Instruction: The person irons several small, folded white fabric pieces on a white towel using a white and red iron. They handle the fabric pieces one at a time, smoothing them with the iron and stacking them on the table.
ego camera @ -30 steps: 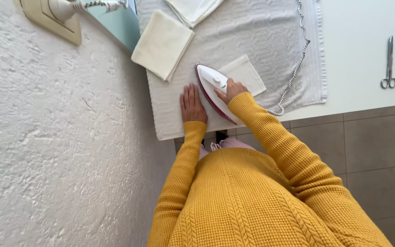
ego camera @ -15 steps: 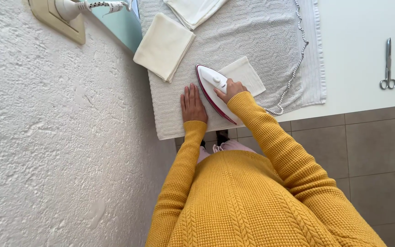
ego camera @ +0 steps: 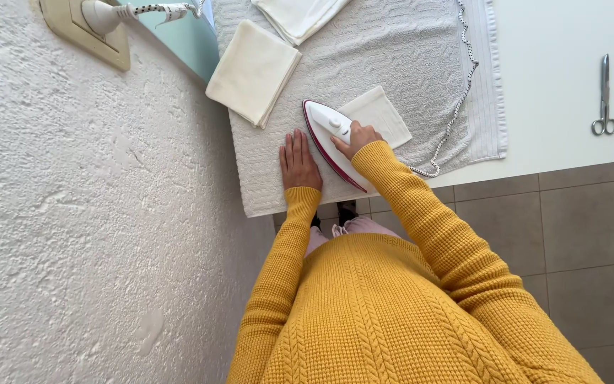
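Note:
My right hand (ego camera: 355,139) grips the handle of a white iron with a dark red rim (ego camera: 327,126). The iron rests on a small cream cloth (ego camera: 384,115) spread over a grey-white towel (ego camera: 392,57) on the table. My left hand (ego camera: 297,161) lies flat, fingers together, on the towel just left of the iron. Both arms wear a yellow knitted sweater.
A folded cream cloth (ego camera: 252,71) lies on the towel's left part, another folded white piece (ego camera: 298,14) at the top edge. The iron's speckled cord (ego camera: 456,92) runs along the towel to a wall socket (ego camera: 83,25). Scissors (ego camera: 603,99) lie on the white table at right. A rough white wall is at left.

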